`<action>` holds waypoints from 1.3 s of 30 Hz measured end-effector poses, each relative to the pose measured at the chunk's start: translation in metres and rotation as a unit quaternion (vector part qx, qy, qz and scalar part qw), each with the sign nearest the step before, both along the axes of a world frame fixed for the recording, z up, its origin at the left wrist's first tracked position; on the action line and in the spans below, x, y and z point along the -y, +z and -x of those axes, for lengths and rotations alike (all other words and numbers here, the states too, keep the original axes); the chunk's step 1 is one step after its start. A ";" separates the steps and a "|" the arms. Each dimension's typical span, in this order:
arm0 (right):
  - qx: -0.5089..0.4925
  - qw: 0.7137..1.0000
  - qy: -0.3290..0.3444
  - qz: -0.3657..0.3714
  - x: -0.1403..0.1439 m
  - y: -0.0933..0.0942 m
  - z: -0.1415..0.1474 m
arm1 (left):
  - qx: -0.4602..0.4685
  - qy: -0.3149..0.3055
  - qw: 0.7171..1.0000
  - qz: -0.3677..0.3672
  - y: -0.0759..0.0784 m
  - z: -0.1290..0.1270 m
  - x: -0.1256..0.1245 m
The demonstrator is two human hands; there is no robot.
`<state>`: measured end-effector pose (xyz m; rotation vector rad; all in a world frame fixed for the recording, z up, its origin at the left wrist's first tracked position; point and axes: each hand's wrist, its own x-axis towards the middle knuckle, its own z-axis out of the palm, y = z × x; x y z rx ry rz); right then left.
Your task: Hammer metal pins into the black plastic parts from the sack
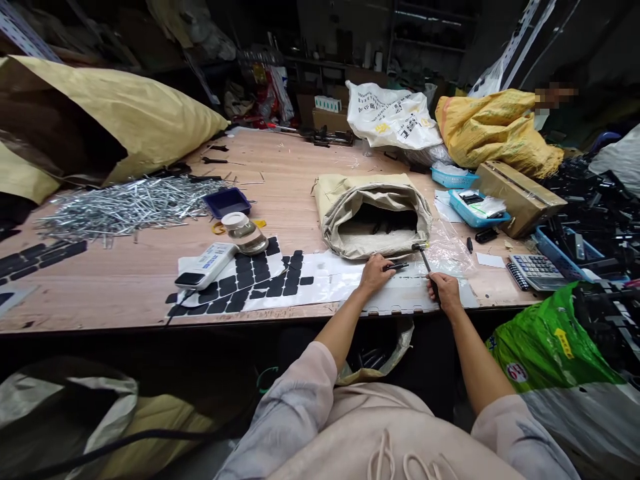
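Note:
My right hand [445, 291] grips the black handle of a small hammer [425, 260], its thin metal shaft and head pointing away from me. My left hand [375, 274] is closed on a slim black part [399, 266] at the table's front, to the left of the hammer. What kind of part it is cannot be made out. Under both hands lies a pale flat sheet [407, 293]. Just beyond them an open beige sack [373, 249] lies on its side, mouth towards me, with dark pieces inside.
Left stand a lidded jar [246, 233], a white device [206, 265], a dark blue tray [227, 202] and a heap of metal rods [135, 207]. Right are blue baskets [479, 208], a cardboard box [520, 197], a calculator [540, 272] and a green bag [550, 340]. Another person is partly visible behind.

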<state>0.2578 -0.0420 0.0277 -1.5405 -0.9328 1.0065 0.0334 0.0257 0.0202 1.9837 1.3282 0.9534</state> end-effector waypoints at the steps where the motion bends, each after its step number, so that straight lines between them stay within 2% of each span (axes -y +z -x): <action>1: -0.018 1.000 -0.001 0.000 -0.001 0.001 -0.001 | 0.015 -0.008 1.000 -0.011 0.003 0.003 0.009; 3: -0.029 1.000 0.005 -0.002 -0.002 0.002 -0.002 | 0.038 -0.037 0.998 -0.041 0.003 0.011 0.038; 5: -0.026 1.000 0.016 -0.001 -0.002 0.001 -0.001 | 0.030 -0.079 0.994 -0.065 -0.004 0.023 0.076; 7: -0.025 1.000 0.019 0.000 -0.002 0.001 -0.001 | -0.017 -0.124 0.990 -0.064 -0.018 0.035 0.116; 9: -0.025 1.000 0.016 0.000 -0.002 0.000 -0.001 | -0.074 -0.143 0.986 -0.038 -0.036 0.046 0.146; 12: -0.023 1.000 0.018 -0.004 -0.002 -0.001 -0.001 | -0.146 -0.098 0.983 0.051 -0.054 0.056 0.167; 14: -0.022 0.999 0.023 -0.006 -0.001 -0.002 0.000 | -0.180 -0.082 0.973 0.120 -0.053 0.057 0.165; 16: -0.024 0.999 0.027 -0.004 -0.001 -0.003 0.000 | -0.179 -0.127 0.963 0.153 -0.040 0.053 0.156; 18: -0.024 0.999 0.029 -0.002 -0.001 -0.003 0.001 | -0.124 -0.196 0.963 0.136 -0.017 0.042 0.139; 19: -0.024 0.999 0.029 -0.001 -0.001 -0.003 0.001 | -0.083 -0.208 0.968 0.114 -0.005 0.036 0.126; 21: -0.023 0.999 0.026 -0.002 -0.001 -0.004 0.001 | -0.006 -0.168 0.983 0.067 0.018 0.022 0.089; 24: -0.023 0.999 0.022 0.000 -0.002 -0.005 0.002 | 0.039 0.000 0.999 0.019 0.039 0.005 0.012; 26: -0.026 1.000 0.017 0.001 -0.002 -0.006 0.002 | 0.015 0.125 0.992 0.004 0.042 0.001 -0.041; 28: -0.028 1.000 0.011 0.001 -0.003 -0.006 0.003 | -0.022 0.211 0.977 0.010 0.038 0.000 -0.086; 31: -0.029 1.000 0.007 0.003 -0.004 -0.005 0.004 | -0.074 0.250 0.964 0.055 0.026 0.000 -0.127; 35: -0.038 0.999 0.002 0.007 -0.005 -0.003 0.005 | -0.121 0.229 0.958 0.125 0.016 0.001 -0.145; 37: -0.042 0.999 0.000 0.006 -0.005 -0.003 0.005 | -0.122 0.226 0.959 0.118 0.017 0.004 -0.142; 39: -0.042 0.999 -0.001 0.007 -0.005 -0.003 0.004 | -0.104 0.235 0.963 0.078 0.020 0.008 -0.130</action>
